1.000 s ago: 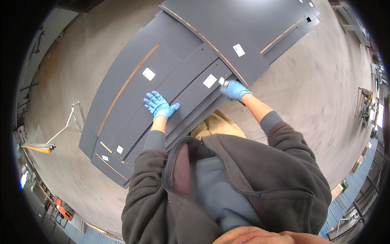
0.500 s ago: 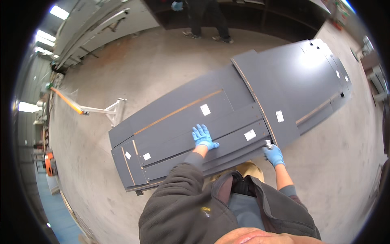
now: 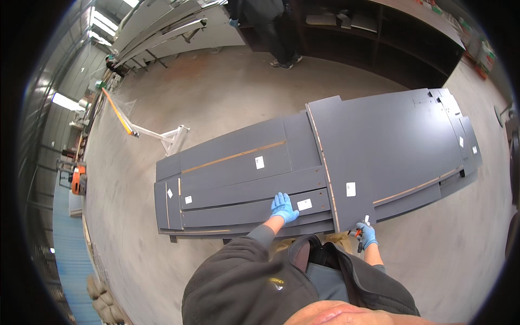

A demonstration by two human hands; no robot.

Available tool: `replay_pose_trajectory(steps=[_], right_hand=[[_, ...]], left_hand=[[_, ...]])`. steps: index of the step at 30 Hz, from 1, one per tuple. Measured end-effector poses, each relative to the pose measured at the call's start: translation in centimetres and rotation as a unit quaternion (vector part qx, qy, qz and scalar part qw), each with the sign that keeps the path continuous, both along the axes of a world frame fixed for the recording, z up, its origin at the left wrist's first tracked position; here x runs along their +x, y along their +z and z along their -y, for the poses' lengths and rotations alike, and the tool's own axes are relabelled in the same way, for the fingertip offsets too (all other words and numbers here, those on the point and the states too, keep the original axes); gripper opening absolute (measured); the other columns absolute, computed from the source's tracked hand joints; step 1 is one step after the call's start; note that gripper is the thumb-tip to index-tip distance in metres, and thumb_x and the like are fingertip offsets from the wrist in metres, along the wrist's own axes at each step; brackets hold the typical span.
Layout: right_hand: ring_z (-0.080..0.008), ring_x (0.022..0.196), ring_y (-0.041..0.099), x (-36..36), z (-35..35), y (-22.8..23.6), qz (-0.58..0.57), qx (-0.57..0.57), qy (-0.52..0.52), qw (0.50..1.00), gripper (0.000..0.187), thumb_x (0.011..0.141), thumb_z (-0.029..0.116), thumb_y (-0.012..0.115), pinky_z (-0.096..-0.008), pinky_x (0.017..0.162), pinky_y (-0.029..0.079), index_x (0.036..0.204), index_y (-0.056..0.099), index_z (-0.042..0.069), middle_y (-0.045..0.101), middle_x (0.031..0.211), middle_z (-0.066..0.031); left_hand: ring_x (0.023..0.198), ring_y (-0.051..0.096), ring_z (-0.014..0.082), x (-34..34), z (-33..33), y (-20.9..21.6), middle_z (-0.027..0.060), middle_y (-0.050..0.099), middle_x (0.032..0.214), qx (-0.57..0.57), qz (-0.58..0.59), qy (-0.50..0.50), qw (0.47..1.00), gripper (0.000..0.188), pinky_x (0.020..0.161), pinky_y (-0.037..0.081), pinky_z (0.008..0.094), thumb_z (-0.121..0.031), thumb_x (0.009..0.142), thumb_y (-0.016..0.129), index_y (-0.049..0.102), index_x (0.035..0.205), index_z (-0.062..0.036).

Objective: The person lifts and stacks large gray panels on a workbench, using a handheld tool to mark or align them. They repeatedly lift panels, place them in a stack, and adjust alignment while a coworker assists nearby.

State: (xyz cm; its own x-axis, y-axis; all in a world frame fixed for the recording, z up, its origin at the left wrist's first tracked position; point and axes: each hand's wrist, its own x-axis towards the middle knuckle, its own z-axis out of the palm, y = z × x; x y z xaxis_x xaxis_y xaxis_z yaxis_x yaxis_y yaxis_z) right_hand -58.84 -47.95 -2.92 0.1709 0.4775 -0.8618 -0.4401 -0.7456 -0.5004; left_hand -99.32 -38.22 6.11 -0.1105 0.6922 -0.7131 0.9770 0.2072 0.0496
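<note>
Stacked dark grey panels with bare brown edges lie before me, white labels stuck on several of them. My left hand, in a blue glove, rests flat on a long narrow panel, just left of a white label. At the near edge of the big right-hand panel, my right hand, also blue-gloved, is closed around a small hand tool with silver, orange and black parts. Its exact kind cannot be made out. The fingers partly cover it.
Beyond the stack a person in dark clothes stands beside a dark shelf unit. A white stand with an orange arm is on the concrete floor to the left. Farther left are an orange machine and a blue floor strip.
The view has tilted up and shifted. My left hand has slid nearer to the label on the narrow panel. More of the tool shows in my right hand. The other person's feet are closer together.
</note>
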Motion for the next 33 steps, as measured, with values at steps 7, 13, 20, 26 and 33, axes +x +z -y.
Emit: replay_pose_trajectory(steps=[7, 13, 20, 26, 33], right_hand=[[-0.0366, 0.086, 0.078, 4.3, -2.1, -0.7, -0.098, -0.053, 0.006, 0.994, 0.043, 0.094, 0.029, 0.082, -0.0316, 0.057, 0.058, 0.128, 0.064, 0.010, 0.069, 0.113, -0.0098], [-0.0290, 0.074, 0.077, 6.2, -3.7, -2.5, 0.029, -0.110, 0.049, 0.992, 0.035, 0.101, 0.035, 0.074, -0.0294, 0.041, 0.053, 0.129, 0.063, 0.017, 0.070, 0.107, -0.0077], [-0.0198, 0.052, 0.060, 21.4, -8.1, -0.1, 0.219, -0.085, 0.147, 0.961, 0.021, 0.096, 0.027, 0.075, -0.0372, 0.043, 0.044, 0.092, 0.065, 0.010, 0.062, 0.070, -0.0060], [-0.0212, 0.052, 0.064, 37.9, -19.2, 1.1, 0.305, -0.109, 0.220, 0.920, 0.019, 0.094, 0.023, 0.074, -0.0385, 0.042, 0.047, 0.094, 0.066, 0.006, 0.063, 0.070, -0.0076], [-0.0217, 0.059, 0.065, 46.9, -38.3, 0.7, 0.388, -0.027, 0.287, 0.875, 0.023, 0.090, 0.023, 0.069, -0.0398, 0.056, 0.053, 0.097, 0.070, 0.000, 0.066, 0.074, -0.0096]], left_hand=[[0.165, 0.012, 0.0456, 8.1, -0.5, 1.0, 0.0300, 0.016, 0.176, -0.019, 0.027, 0.059, 0.998, 0.108, 0.133, 0.016, 0.0502, -0.056, 0.090, 0.067, 0.022, 0.169, 0.0012], [0.162, 0.020, 0.0452, 12.2, -4.2, -0.4, 0.0280, 0.024, 0.174, 0.144, 0.062, 0.008, 0.988, 0.098, 0.131, 0.022, 0.0529, -0.055, 0.092, 0.066, 0.031, 0.167, -0.0023], [0.164, 0.011, 0.0479, 18.1, -13.5, -2.5, 0.0287, 0.019, 0.176, 0.257, 0.081, -0.004, 0.963, 0.102, 0.133, 0.010, 0.0570, -0.052, 0.090, 0.071, 0.030, 0.168, -0.0021], [0.164, 0.012, 0.0471, 20.0, -20.2, -1.5, 0.0268, 0.018, 0.176, 0.301, 0.030, -0.091, 0.949, 0.103, 0.132, 0.012, 0.0586, -0.057, 0.088, 0.072, 0.031, 0.168, -0.0077], [0.166, 0.003, 0.0451, 25.5, -26.1, -4.7, 0.0231, 0.007, 0.180, 0.194, -0.033, -0.142, 0.970, 0.107, 0.133, 0.003, 0.0562, -0.074, 0.095, 0.054, 0.016, 0.174, -0.0118]])
